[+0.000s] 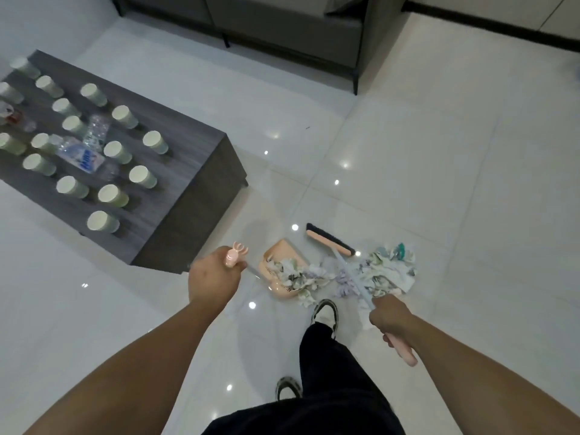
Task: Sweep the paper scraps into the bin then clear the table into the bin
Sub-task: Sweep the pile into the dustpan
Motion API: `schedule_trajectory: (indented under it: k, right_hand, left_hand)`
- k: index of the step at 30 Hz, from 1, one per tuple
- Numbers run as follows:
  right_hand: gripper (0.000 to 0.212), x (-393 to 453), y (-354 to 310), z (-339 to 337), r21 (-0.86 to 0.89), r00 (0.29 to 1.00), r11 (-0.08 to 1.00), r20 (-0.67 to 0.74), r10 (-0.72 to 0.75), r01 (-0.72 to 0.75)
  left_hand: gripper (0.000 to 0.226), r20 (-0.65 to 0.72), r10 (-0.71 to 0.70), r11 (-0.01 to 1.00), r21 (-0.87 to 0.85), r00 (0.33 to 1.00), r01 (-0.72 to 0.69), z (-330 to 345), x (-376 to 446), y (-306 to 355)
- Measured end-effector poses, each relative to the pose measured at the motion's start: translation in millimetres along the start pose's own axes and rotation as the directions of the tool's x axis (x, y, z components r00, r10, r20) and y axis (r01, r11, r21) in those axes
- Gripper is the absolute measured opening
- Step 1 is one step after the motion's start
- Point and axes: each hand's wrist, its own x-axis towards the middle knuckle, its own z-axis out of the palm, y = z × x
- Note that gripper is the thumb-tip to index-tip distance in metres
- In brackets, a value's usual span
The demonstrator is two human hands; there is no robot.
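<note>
A heap of paper scraps (387, 271) lies on the white tiled floor in front of my feet. My left hand (213, 277) grips the pink top of the dustpan's long handle. The pink dustpan (279, 262) rests on the floor with some scraps in its mouth. My right hand (389, 318) grips the pink broom handle (405, 350). The broom head (329, 240) sits on the floor just beyond the heap. No bin is in view.
A low dark wooden table (194, 171) at the left carries several paper cups (142, 176) and crumpled plastic bottles (81, 157). A grey sofa (282, 29) stands at the back. My shoe (324, 312) is next to the scraps.
</note>
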Motion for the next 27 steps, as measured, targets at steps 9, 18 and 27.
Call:
schedule_trajectory:
  k: [9, 18, 27]
  right_hand:
    - [0.014, -87, 79, 63, 0.003, 0.997, 1.0, 0.073, 0.017, -0.017]
    - [0.03, -125, 130, 64, 0.098, 0.993, 0.992, -0.094, -0.069, 0.078]
    - [0.007, -85, 156, 4, 0.25, 0.962, 0.963, -0.272, -0.027, 0.098]
  left_hand:
    - [0.018, -0.092, -0.11, 0.989, -0.113, 0.99, 0.1, -32, -117, -72]
    - [0.018, -0.098, -0.179, 0.98, -0.108, 0.979, 0.168, -44, -200, -113]
    - [0.018, -0.038, -0.235, 0.97, -0.066, 0.971, 0.232, -12, -228, -111]
